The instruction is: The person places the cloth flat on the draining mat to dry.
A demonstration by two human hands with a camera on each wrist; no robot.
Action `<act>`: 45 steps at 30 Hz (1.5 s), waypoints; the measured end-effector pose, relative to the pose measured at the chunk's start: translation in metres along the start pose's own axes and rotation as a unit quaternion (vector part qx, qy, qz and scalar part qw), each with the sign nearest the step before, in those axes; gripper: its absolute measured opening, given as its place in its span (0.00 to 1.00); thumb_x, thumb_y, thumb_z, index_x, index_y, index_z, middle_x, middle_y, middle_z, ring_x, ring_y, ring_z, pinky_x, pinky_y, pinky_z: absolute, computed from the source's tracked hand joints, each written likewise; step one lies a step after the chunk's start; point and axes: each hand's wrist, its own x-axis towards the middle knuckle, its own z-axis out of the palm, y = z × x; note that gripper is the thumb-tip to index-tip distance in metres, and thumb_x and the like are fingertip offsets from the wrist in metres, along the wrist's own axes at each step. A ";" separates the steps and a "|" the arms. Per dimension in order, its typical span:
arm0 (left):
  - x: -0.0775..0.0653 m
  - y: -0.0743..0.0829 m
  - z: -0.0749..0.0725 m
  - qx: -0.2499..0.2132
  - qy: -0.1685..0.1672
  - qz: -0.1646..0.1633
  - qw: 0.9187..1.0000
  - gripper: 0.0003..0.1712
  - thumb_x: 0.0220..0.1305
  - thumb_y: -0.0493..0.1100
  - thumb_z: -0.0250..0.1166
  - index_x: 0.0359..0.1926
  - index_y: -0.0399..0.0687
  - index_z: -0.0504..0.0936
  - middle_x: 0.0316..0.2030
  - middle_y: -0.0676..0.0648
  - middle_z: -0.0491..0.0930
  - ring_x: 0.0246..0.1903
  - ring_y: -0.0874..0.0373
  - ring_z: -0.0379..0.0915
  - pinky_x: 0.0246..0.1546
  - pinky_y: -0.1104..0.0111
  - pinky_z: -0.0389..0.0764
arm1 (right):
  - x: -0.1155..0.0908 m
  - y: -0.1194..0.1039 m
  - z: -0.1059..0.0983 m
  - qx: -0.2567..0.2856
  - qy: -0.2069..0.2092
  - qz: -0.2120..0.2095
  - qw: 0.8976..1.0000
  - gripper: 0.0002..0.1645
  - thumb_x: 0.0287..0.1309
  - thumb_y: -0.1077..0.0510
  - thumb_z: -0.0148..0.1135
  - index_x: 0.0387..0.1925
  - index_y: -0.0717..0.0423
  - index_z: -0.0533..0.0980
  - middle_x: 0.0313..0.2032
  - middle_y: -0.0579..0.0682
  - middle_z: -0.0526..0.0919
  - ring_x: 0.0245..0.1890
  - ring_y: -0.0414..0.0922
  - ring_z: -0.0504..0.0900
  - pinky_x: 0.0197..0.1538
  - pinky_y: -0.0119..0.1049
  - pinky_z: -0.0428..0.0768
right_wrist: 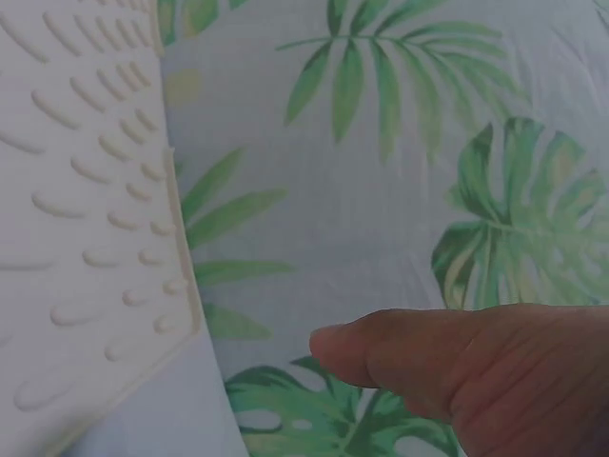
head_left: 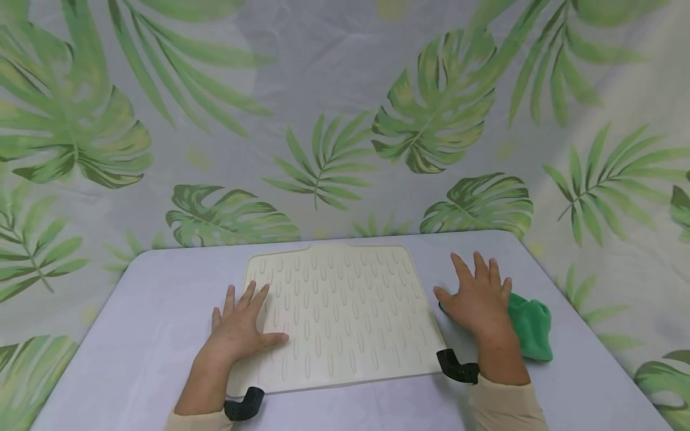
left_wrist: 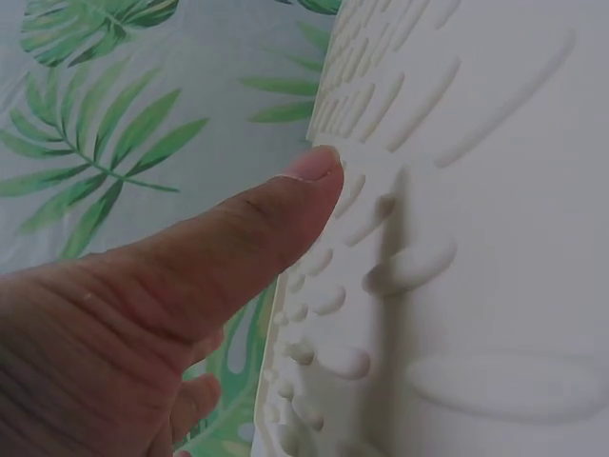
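Note:
A cream drying mat point(head_left: 334, 317) with rows of raised oval ridges lies flat on the white table. My left hand point(head_left: 237, 332) is over the mat's left side, fingers spread and thumb pointing inward across the ridges. In the left wrist view the thumb point(left_wrist: 257, 224) overlaps the ridged mat point(left_wrist: 495, 257). To the right of the mat is my right hand point(head_left: 480, 302), its fingers spread and holding nothing visible. A folded green cloth point(head_left: 530, 329) sits beside and partly behind that hand. The right wrist view shows the thumb point(right_wrist: 381, 347) apart from the mat's edge point(right_wrist: 181, 238).
The white table point(head_left: 162, 305) has rounded far corners. Behind it hangs a pale curtain point(head_left: 334, 90) printed with green leaves, which also runs down the right side. Black wrist straps point(head_left: 458, 366) sit at both cuffs.

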 end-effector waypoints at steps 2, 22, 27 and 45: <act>0.001 -0.001 0.001 0.001 -0.006 -0.005 1.000 0.69 0.45 0.68 0.79 0.80 0.45 0.55 0.81 0.33 0.45 0.78 0.25 0.26 0.69 0.23 0.37 | 0.001 0.007 -0.002 0.001 -0.001 0.006 1.000 0.49 0.67 0.42 0.60 0.79 0.57 0.52 0.77 0.75 0.39 0.77 0.77 0.32 0.70 0.80 0.33; 0.004 -0.010 0.008 -0.002 -0.048 -0.049 0.998 0.71 0.40 0.70 0.79 0.77 0.39 0.60 0.78 0.25 0.42 0.74 0.16 0.30 0.68 0.24 0.40 | 0.003 0.069 -0.017 0.023 -0.036 0.093 0.995 0.56 0.67 0.34 0.56 0.80 0.58 0.44 0.75 0.79 0.34 0.73 0.83 0.29 0.67 0.82 0.34; 0.005 -0.009 0.008 -0.009 -0.049 -0.052 0.997 0.71 0.40 0.70 0.80 0.77 0.39 0.60 0.79 0.25 0.36 0.74 0.16 0.32 0.69 0.24 0.42 | -0.001 0.085 -0.024 0.045 -0.046 0.117 0.991 0.59 0.68 0.30 0.52 0.81 0.58 0.39 0.75 0.80 0.30 0.70 0.88 0.29 0.65 0.84 0.36; 0.004 -0.009 0.006 -0.010 -0.051 -0.053 0.997 0.71 0.39 0.72 0.79 0.77 0.39 0.61 0.79 0.26 0.34 0.74 0.16 0.33 0.69 0.26 0.45 | 0.006 0.133 -0.025 0.127 -0.073 0.134 0.980 0.59 0.75 0.31 0.37 0.77 0.70 0.24 0.72 0.84 0.23 0.73 0.81 0.30 0.69 0.79 0.48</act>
